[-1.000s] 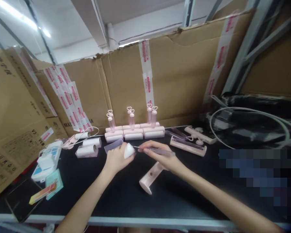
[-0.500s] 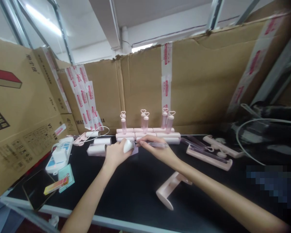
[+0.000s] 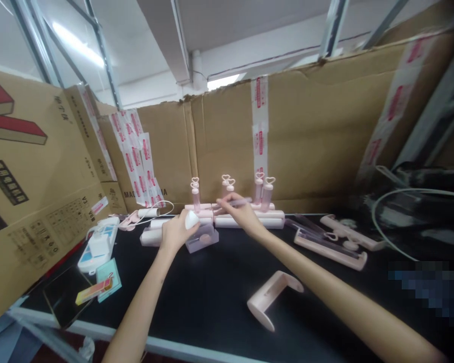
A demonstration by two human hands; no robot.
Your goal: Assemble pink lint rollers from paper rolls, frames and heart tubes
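Observation:
My left hand [image 3: 176, 231] grips a small white rounded piece [image 3: 191, 220] just above a clear plastic cover [image 3: 201, 239] lying on the black table [image 3: 196, 297]. My right hand [image 3: 237, 214] holds a thin clear pen-like tool [image 3: 233, 203], raised in front of a row of pink lint rollers [image 3: 245, 219] with heart-topped handles [image 3: 264, 190] standing along the cardboard wall. A loose pink roller handle [image 3: 269, 297] lies on the table under my right forearm.
White paper rolls [image 3: 151, 236] lie left of my left hand. Pink roller frames [image 3: 331, 247] rest at the right, beside a white hose loop [image 3: 419, 194]. A white power strip [image 3: 98, 242], a teal card [image 3: 106, 280] and a dark phone [image 3: 60, 297] sit near the left edge. Cardboard boxes [image 3: 26, 201] wall in the table.
Both hands have moved farther from me toward the roller row. The right hand lifted the tool away from the white piece. The clear cover now lies on the table below the left hand.

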